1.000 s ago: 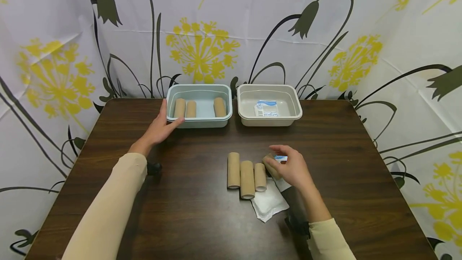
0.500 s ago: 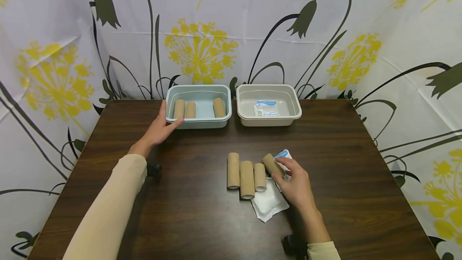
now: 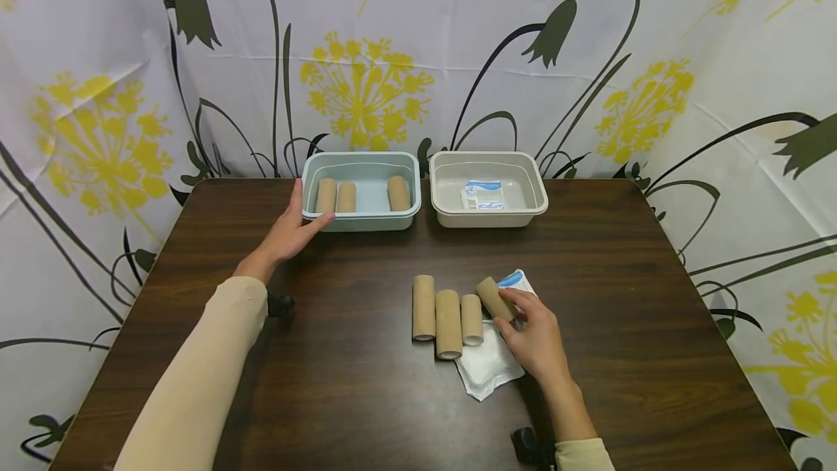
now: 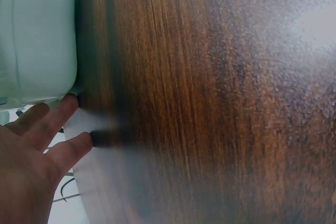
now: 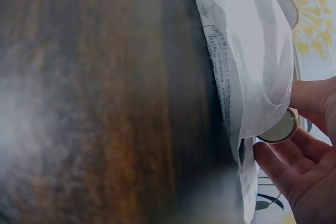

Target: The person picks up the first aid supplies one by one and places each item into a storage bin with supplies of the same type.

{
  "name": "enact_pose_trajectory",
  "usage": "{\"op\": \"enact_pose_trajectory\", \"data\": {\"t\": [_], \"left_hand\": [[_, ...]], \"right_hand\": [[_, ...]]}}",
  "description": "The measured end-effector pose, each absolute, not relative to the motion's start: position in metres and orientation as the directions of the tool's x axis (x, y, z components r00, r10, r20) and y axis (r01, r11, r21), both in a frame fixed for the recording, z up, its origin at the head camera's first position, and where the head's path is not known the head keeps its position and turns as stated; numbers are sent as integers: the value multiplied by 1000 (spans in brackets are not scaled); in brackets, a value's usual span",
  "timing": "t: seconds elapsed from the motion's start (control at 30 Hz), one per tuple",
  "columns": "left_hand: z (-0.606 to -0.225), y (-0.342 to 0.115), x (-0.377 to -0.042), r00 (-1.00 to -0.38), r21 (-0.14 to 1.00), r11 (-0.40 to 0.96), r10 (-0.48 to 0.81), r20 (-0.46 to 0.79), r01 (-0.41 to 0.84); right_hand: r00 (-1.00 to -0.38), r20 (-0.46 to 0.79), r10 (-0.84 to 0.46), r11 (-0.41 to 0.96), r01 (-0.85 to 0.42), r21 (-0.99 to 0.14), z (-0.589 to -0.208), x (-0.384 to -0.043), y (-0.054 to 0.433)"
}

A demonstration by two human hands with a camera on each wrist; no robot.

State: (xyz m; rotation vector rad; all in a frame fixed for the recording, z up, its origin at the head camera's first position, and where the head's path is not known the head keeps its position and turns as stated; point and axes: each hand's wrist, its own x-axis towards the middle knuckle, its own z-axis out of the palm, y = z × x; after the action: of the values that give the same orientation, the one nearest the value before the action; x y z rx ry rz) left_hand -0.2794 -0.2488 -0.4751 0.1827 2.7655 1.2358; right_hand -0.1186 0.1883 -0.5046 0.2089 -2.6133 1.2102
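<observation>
My left hand [image 3: 285,233] rests at the left front corner of a light blue plastic tub [image 3: 371,222], thumb along the front rim and fingers straight beside the wall. Cardboard tubes lie inside that tub. On the table, my right hand [image 3: 538,336] holds a tilted short cardboard tube [image 3: 493,296] between thumb and fingers. That tube lies over white packets; one packet [image 3: 516,280] with blue print shows behind it, another packet [image 3: 487,365] in front. In the right wrist view, the tube's end [image 5: 280,128] shows between thumb and fingers, partly covered by a packet.
Left of the held tube, three cardboard tubes [image 3: 447,324] lie side by side. A beige tub [image 3: 488,219] with a printed surgical packet [image 3: 484,196] stands right of the blue one. A flowered curtain [image 3: 261,71] hangs behind the dark wooden table [image 3: 340,369].
My right hand has drawn slightly back toward me and lowered around the tilted tube, uncovering more of the blue-printed packet. My left hand stays at the blue tub.
</observation>
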Motion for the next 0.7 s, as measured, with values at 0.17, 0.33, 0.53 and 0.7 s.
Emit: {"op": "enact_pose_trajectory", "data": {"t": [0.17,0.33,0.53,0.7], "left_hand": [[-474,-249,-280,-988,750,659,150,-48,64],[-474,-248,-281,-988,752,656,147,-48,61],[-474,-249,-279,-987,749,660,154,-51,64],[-475,-249,-280,-988,751,658,148,-52,60]], "right_hand": [[-955,295,-41,656,-249,-713,-504,-119,189],[-948,315,-51,656,-270,-705,-505,-120,191],[-949,315,-27,649,-256,-716,-506,-120,191],[-957,290,2,604,-230,-763,-504,-120,191]]}}
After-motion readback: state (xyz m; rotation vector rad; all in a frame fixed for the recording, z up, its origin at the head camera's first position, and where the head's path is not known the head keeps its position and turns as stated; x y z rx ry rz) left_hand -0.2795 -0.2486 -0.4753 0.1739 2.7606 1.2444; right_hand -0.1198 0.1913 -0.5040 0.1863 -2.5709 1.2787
